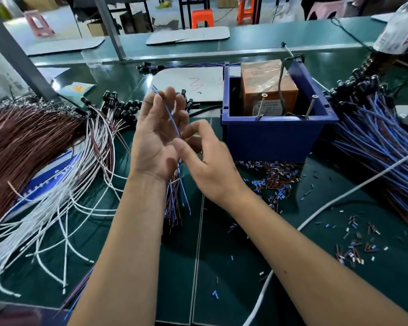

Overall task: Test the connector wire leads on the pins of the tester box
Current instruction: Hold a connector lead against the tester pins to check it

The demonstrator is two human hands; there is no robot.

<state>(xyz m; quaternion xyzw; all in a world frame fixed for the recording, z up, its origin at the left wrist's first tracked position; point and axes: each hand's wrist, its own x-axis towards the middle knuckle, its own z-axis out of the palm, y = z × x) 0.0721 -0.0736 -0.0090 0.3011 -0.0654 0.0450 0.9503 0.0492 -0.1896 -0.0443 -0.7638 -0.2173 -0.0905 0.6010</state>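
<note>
tester: blue plastic tester box (276,135) with an orange unit inside and two upright metal screw pins (261,107) at its front rim; landmark for all below.
left hand (157,135): left of the box, palm up, fingers loosely curled around a bundle of thin blue and brown connector wire leads (173,203) that hangs below the palm.
right hand (205,158): just left of the box front, thumb and forefinger pinching one thin blue lead (171,116) that runs up across the left fingers.
lead vs pins: the pinched lead is apart from both pins, not touching.
progress: looks like singling out one lead; the touch on the pins is not yet made for it.
left pile: brown and white leads (45,161) far left of the box, likely untested.
right pile: blue leads (372,137) right of the box, status unclear.
scraps: cut insulation bits (271,175) below the box front.
</note>
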